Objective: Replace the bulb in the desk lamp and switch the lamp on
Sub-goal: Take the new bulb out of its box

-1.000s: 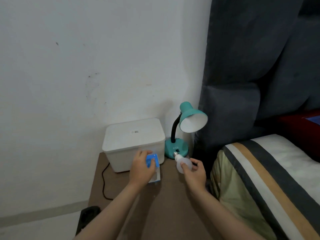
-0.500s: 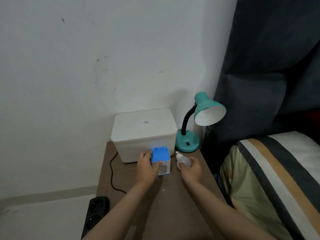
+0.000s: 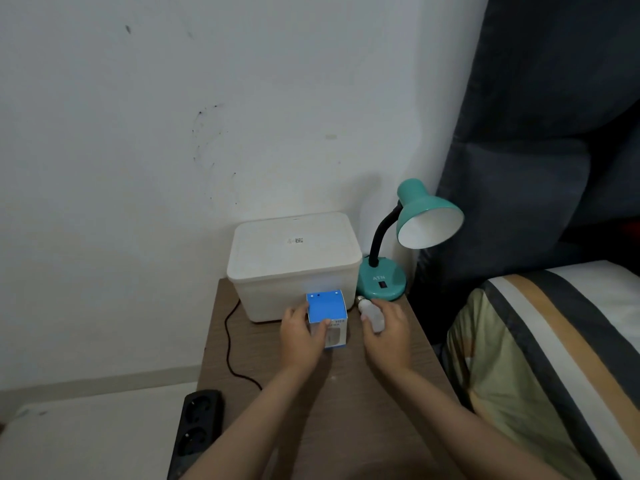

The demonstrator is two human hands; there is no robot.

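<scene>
— Lettering anywhere?
— "ATN" on the teal lamp (image 3: pixel 381 282) base; print on the box (image 3: pixel 327 320) is unreadable.
— Hands?
— Left hand (image 3: pixel 300 332) grips the blue-topped box on the counter (image 3: pixel 363 393); right hand (image 3: pixel 386 329) holds the white bulb (image 3: pixel 371 313) beside the base.

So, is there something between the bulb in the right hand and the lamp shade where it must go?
Nothing visible blocks it. The right hand holds the bulb just in front of the lamp base; the shade opens above, with free air between.
</scene>
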